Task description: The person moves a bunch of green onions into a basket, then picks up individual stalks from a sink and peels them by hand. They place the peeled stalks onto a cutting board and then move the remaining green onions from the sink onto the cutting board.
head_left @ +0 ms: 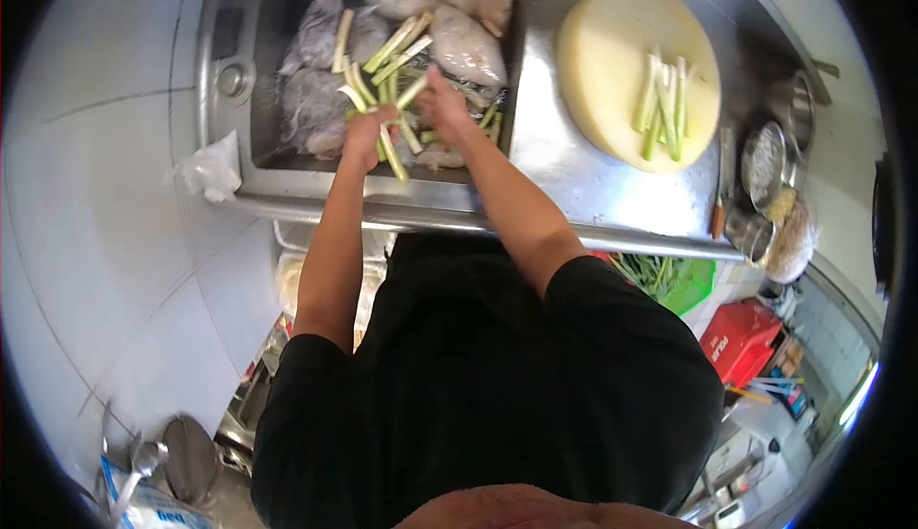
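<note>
My left hand (366,134) is closed around a bunch of pale green cut stalks (397,158) over the sink (287,173), with ends sticking out on both sides of the fist. My right hand (445,104), smeared by motion, is just right of it, close to the end of a single stalk (411,94). Whether its fingers grip that stalk cannot be made out. Several more stalks (387,42) lie on plastic-wrapped pale lumps of food (466,43) inside the sink.
On the steel counter (545,175) right of the sink sits a round cutting board (598,61) bearing more stalks (666,104). A knife (719,199) and metal bowls (763,166) line the right edge. Below are a green basket of leaves (693,285) and a red box (741,341).
</note>
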Tool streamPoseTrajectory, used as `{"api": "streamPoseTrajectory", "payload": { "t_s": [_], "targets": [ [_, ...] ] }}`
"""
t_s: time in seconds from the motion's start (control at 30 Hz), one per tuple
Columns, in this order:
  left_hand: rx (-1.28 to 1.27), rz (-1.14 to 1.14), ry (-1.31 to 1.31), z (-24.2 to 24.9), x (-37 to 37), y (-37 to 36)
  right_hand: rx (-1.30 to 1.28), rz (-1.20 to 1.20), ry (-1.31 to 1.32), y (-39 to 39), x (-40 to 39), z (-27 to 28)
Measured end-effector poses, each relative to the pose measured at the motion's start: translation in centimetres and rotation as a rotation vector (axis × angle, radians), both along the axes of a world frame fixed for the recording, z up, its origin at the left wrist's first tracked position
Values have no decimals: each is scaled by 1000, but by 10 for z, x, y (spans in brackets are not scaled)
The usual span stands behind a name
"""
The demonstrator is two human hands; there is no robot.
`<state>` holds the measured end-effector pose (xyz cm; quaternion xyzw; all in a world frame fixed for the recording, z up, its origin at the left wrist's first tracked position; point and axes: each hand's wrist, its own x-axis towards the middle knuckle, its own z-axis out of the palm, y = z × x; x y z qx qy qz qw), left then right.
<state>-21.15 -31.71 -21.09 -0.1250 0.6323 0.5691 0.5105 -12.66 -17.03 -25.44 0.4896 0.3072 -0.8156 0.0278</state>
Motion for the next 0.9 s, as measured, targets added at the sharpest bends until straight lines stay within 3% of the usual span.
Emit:
{"api": "streamPoseTrajectory", "payload": {
  "t_s": [0.03, 0.07, 0.1, 0.13, 0.17, 0.2, 0.23, 0.27, 0.3, 0.33, 0.37, 0.43, 0.5, 0.53, 0.63, 0.67, 0.73, 0.77, 0.8, 0.9],
  "targets": [
    [13, -129, -74, 18, 14, 11, -225, -166, 212, -5, -4, 7],
    [29, -261, -145, 29, 27, 22, -252, -15, 238, -1, -1, -5],
    [-9, -289, -144, 25, 31, 27, 116, 146, -45, 2, -2, -2],
    [-44, -323, -143, 12, 26, 25, 550, 515, -133, 17, 6, 30],
    [-79, -360, -140, -3, 19, 26, 977, 616, -241, 13, 7, -10],
    [-64, -256, -143, -21, 12, 28, 1117, 614, -258, 13, 17, 1],
    [-51, -145, -148, -42, 5, 30, 1050, 598, -220, 15, 20, -53],
    [-27, -161, -61, -83, 2, 32, 565, 362, -189, 19, 24, -39],
    [-8, -166, 27, -131, 4, 33, 547, 392, -184, 19, 31, -35],
    [4, -163, 119, -119, 12, 44, 523, 427, -172, 15, 36, -32],
    [-284, -511, 284, -107, 17, 52, 495, 464, -152, 9, 39, -28],
    [-69, -253, 154, -83, 49, 71, 384, 265, 60, 10, 47, -4],
    [279, 84, -230, 5, 69, 85, 352, 152, 138, 26, 58, 40],
    [451, 255, -421, 37, 79, 91, 600, 228, 164, 29, 66, 46],
    [377, 245, -123, 54, 108, 123, 547, 266, -2, 54, 85, 92],
    [193, -25, 137, 83, 116, 131, 614, 215, -119, 61, 92, 120],
    [311, -304, 616, 67, 113, 159, 604, -65, 37, 71, 107, 126],
    [441, -318, 675, 63, 119, 175, 574, -185, 104, 78, 118, 145],
    [335, -561, 1037, 90, 123, 184, 530, -294, 121, 86, 125, 164],
    [458, -722, 1128, 131, 148, 224, 351, -442, 195, 122, 173, 182]
  ]
}}
